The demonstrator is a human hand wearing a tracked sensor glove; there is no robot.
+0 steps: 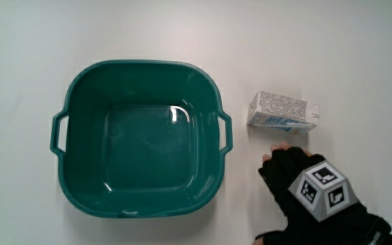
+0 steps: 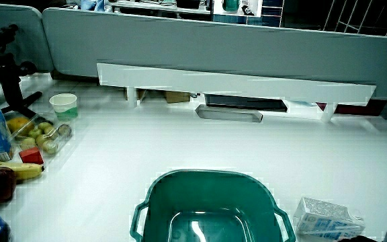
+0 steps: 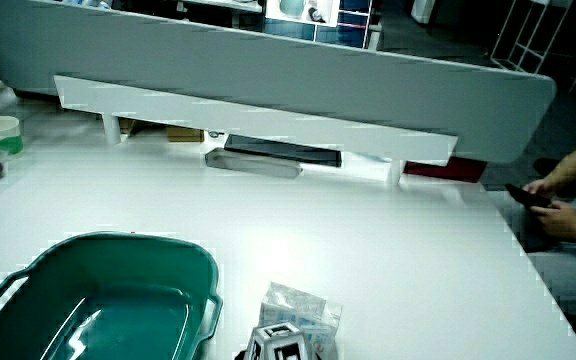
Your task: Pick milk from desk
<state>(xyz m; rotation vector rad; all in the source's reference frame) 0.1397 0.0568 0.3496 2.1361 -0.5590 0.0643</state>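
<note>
Hand (image 1: 303, 185) – fingers relaxed, holding nothing – rests on the table just nearer the person than the milk carton (image 1: 284, 111). Carton lies on its side beside the green tub (image 1: 141, 139), not yet grasped – pickup remains.

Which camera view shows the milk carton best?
The main view: the milk carton lies whole on its side beside the green tub, just above the hand. In a side view it shows near the edge. In a side view the hand's cube partly covers it.
</note>
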